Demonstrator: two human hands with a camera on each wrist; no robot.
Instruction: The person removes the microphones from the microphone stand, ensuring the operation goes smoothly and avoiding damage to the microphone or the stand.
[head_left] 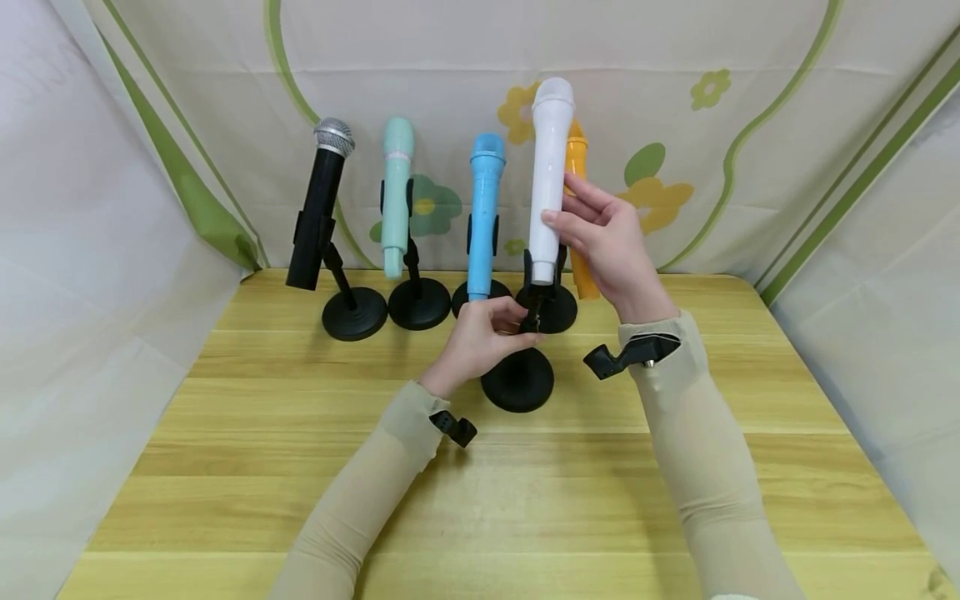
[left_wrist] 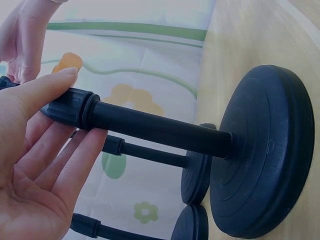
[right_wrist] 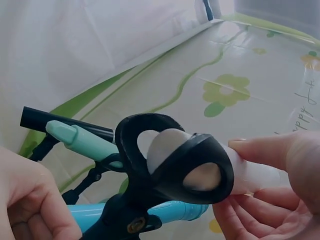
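In the head view a white microphone (head_left: 551, 158) stands nearly upright, its lower end in the black clip (right_wrist: 200, 170) of a desk stand. My right hand (head_left: 611, 237) grips its body between thumb and fingers. With the thumb on one side and fingers on the other, my left hand (left_wrist: 55, 150) holds the collar (left_wrist: 72, 107) of that stand, below the clip. The stand's round base (head_left: 517, 381) rests on the table, closer to me than the other stands. In the right wrist view the clip wraps around the microphone's tail end.
Behind, in a row on black stands, are a black microphone (head_left: 318, 204), a mint green one (head_left: 397, 196), a blue one (head_left: 486, 212) and an orange one (head_left: 583, 271), partly hidden by my right hand. They stand along the back of the wooden table (head_left: 262, 467), before a flowered curtain (head_left: 637, 67).
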